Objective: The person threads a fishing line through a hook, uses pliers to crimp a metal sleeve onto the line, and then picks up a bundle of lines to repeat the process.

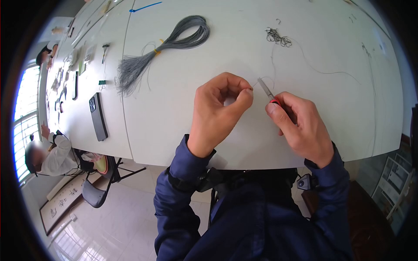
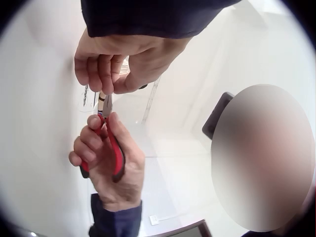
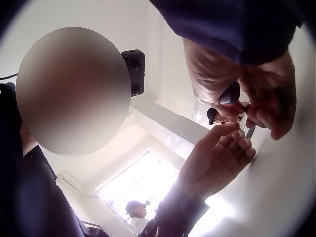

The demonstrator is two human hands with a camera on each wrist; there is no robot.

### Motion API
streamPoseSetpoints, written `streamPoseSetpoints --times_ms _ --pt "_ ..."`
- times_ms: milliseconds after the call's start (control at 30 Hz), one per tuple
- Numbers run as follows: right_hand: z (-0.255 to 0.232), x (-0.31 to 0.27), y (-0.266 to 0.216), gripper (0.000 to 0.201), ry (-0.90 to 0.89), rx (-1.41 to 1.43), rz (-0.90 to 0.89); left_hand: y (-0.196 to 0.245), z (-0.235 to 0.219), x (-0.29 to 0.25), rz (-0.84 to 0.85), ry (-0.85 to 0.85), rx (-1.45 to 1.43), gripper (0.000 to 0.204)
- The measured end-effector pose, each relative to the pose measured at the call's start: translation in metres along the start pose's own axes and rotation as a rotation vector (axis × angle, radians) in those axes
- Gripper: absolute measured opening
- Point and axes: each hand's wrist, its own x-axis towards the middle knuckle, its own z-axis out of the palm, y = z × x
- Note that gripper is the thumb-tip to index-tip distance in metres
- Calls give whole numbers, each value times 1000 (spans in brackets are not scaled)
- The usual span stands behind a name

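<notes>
My right hand grips a pair of pliers with red and black handles. In the left wrist view the handles lie within the palm and fingers. The metal nose points at my left hand, close to its fingertips. Thumb and forefinger of that left hand pinch the end of a thin line, which loops past the nose of the pliers. I cannot tell whether a small hook is also hidden between those fingertips. Beyond the hands lies a tangled pile of dark fish hooks.
A bundle of grey line, bound with a yellow tie, lies at the far left. Left of it are a phone, a green clip and a blue cable tie. Another person sits by the table's left side.
</notes>
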Motion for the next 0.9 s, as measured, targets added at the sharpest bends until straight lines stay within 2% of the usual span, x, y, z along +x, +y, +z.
streamPoseSetpoints --times_ms 67,133,233,367,533,900 --pt "-6 2 1 32 -58 -6 42 0 -1 -2 -65 -57 -161 8" --pt "-5 3 2 28 -62 215 67 -4 -1 -4 -67 -100 -370 10" --pt "0 4 -1 24 -60 440 112 -7 1 -5 -69 -169 -512 11" --pt "4 9 1 22 -112 635 142 -10 5 -7 -98 -194 -469 11" --pt "5 9 1 22 -85 641 165 -12 6 -10 -131 -191 -408 12" --pt "6 8 6 20 -57 614 124 -4 11 -16 -52 -104 -255 14"
